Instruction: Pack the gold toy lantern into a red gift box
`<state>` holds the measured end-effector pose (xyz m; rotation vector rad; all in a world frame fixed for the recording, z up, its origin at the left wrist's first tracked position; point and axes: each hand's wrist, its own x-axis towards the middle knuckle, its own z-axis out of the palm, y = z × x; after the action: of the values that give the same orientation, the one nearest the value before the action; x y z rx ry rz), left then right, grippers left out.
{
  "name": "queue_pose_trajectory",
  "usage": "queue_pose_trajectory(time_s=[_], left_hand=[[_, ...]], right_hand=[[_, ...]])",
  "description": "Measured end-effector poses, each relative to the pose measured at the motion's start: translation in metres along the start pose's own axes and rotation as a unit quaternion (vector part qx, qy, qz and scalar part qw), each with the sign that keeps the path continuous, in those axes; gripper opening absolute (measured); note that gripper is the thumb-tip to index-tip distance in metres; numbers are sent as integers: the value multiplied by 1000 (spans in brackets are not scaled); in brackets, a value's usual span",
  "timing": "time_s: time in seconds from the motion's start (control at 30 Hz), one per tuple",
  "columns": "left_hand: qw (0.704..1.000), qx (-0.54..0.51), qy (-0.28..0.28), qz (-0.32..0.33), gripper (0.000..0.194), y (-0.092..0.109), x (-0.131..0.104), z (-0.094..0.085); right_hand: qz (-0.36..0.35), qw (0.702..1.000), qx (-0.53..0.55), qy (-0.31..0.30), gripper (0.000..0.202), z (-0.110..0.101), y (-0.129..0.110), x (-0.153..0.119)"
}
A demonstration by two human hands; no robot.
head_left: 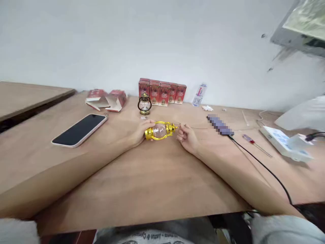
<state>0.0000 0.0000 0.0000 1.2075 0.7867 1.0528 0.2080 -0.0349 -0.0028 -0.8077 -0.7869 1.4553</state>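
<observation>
Two lanterns (160, 130) (144, 104), five upright red boxes (162, 92) (two more opened (106, 99)), one phone (79, 130), one bottle (199, 95).

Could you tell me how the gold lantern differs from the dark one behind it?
The gold lantern lies on its side, held by the left hand; the dark lantern stands upright, untouched. The gold one is shiny yellow, the dark one bronze-black. The right hand is at the gold one's top end. Both have clear globes.

A gold lantern (160, 130) lies on its side on the wooden table (152, 183); the left hand (141, 131) grips its base end; the right hand (187, 137) pinches at its top; a dark lantern (144, 104) stands upright behind, before a row of red boxes (162, 91); a phone (79, 129) lies to the left.
</observation>
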Motion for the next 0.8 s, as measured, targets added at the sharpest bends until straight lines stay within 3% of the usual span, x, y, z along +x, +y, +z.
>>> queue_pose_trajectory(time_s=[0.33, 0.8], left_hand=[[999, -23, -18, -16, 28, 6, 0, -6], [994, 50, -92, -12, 28, 6, -4, -6]], right_hand=[[-32, 998, -48, -12, 36, 0, 4, 0], [27, 982, -118, -144, 57, 3, -2, -5]])
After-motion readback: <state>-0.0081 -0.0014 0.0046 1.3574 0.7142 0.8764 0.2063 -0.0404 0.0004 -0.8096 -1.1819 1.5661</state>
